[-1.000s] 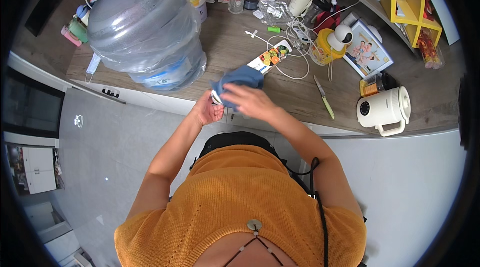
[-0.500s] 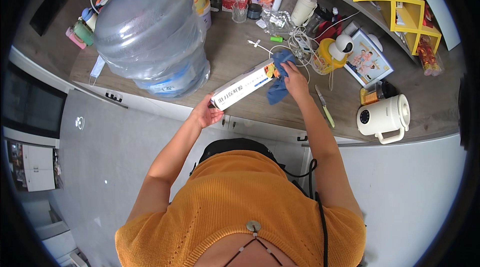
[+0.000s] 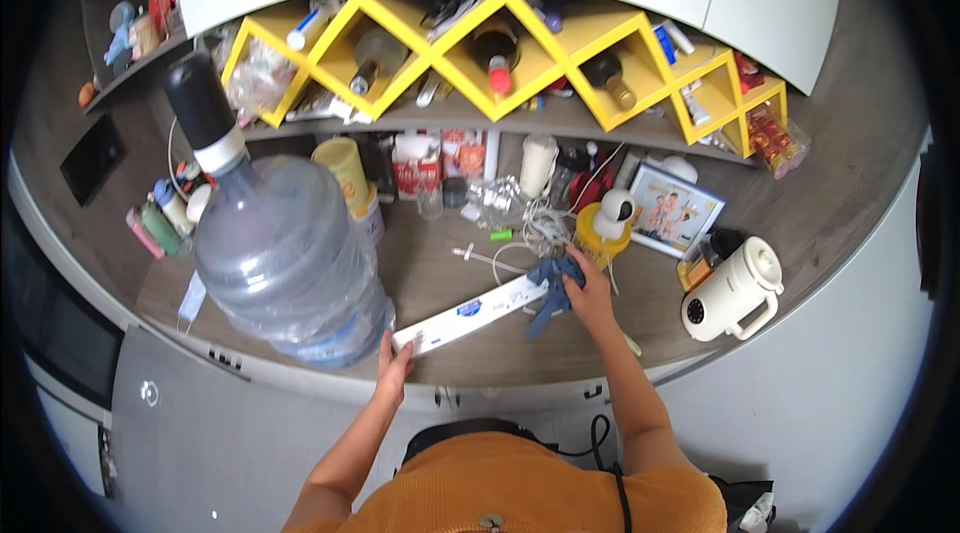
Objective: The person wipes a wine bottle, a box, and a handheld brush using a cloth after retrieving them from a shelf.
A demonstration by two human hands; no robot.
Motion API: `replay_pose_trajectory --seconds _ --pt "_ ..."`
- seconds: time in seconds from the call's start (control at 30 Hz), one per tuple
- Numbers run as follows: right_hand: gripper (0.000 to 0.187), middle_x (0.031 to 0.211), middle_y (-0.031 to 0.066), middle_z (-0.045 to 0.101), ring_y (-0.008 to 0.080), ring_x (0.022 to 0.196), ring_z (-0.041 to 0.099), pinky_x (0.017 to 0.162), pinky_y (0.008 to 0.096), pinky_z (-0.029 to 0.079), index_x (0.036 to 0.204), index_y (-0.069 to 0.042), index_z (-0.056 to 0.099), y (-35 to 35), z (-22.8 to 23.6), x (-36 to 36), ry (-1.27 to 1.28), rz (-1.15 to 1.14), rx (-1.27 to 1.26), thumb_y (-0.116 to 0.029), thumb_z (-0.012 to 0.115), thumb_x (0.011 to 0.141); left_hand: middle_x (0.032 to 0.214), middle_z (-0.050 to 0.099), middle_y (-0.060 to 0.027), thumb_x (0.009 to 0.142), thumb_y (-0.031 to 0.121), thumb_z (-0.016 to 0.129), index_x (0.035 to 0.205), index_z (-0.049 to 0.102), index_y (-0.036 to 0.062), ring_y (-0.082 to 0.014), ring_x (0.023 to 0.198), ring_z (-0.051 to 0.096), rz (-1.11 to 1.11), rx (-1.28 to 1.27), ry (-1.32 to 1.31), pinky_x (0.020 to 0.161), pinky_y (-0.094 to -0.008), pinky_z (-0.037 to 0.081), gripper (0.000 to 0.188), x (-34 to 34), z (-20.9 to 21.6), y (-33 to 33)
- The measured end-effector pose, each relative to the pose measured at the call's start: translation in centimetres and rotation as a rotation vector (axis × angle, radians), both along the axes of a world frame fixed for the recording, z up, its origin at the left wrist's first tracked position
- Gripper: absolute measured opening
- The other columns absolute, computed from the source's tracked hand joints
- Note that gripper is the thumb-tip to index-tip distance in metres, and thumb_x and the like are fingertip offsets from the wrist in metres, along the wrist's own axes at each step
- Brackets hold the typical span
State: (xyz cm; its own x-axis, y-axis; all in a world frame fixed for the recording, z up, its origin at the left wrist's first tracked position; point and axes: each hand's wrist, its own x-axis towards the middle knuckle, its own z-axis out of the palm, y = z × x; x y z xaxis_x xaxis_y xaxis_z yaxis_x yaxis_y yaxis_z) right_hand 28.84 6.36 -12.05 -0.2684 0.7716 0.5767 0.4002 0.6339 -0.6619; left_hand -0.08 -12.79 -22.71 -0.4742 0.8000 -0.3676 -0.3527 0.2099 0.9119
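Observation:
A long white cling film box (image 3: 475, 312) is held slantwise over the front of the counter, its left end nearer to me. My left hand (image 3: 395, 370) grips that near end between thumb and fingers. At the far right end my right hand (image 3: 592, 291) has closed on a crumpled blue cloth (image 3: 548, 311), which lies against the box. The fingertips are partly hidden by the cloth. The green handle of a knife (image 3: 632, 344) shows beside my right forearm; the forearm hides its blade.
A large water jug (image 3: 290, 243) with a black pump stands at the left. Toward the back sit a cable bundle (image 3: 547, 229), a white camera (image 3: 612, 215) on a yellow tub and a framed photo (image 3: 668, 211). A cream kettle (image 3: 733, 291) is at the right, below yellow diamond shelves (image 3: 430, 55).
My view has tilted up, bringing the yellow shelves into sight. The box has been turned so another long face shows. Both hands keep their hold, with the cloth still at the right end.

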Motion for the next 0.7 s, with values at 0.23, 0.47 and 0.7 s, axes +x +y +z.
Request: replay_pose_trajectory --seconds 0.23,0.47,0.7 --pt "0.045 0.112 0.0199 0.056 0.0332 0.103 0.056 0.088 0.0345 0.043 0.118 -0.005 0.051 -1.1 2.6 0.5 0.063 -0.03 -0.017 -0.002 0.061 0.074 0.138 0.029 -0.0136 0.084 0.012 0.058 0.132 0.038 0.0087 -0.026 0.127 0.03 0.143 0.182 0.562 0.099 -0.0328 0.031 0.051 1.2 -1.7 -0.2" --pt "0.041 0.107 0.0168 0.057 0.0344 0.099 0.057 0.083 0.0368 0.045 0.114 -0.007 0.054 -1.1 2.3 1.4 -0.04 0.003 -0.095 -0.005 0.062 0.074 0.098 0.053 -0.0061 0.083 0.002 0.055 0.098 0.059 0.0025 -0.0132 0.086 0.05 0.147 0.348 0.497 0.068 -0.0232 0.041 0.015 1.5 0.4 0.6" --pt "0.042 0.113 0.0147 0.056 0.0333 0.098 0.057 0.082 0.0407 0.047 0.115 -0.01 0.054 -1.0 -4.6 3.7 -0.409 -0.089 -0.143 -0.013 0.063 0.074 0.102 0.054 -0.0126 0.076 0.002 0.062 0.103 0.057 0.0021 -0.0218 0.094 0.053 0.033 0.353 0.719 0.079 -0.0308 0.044 0.027 2.4 3.2 2.6"
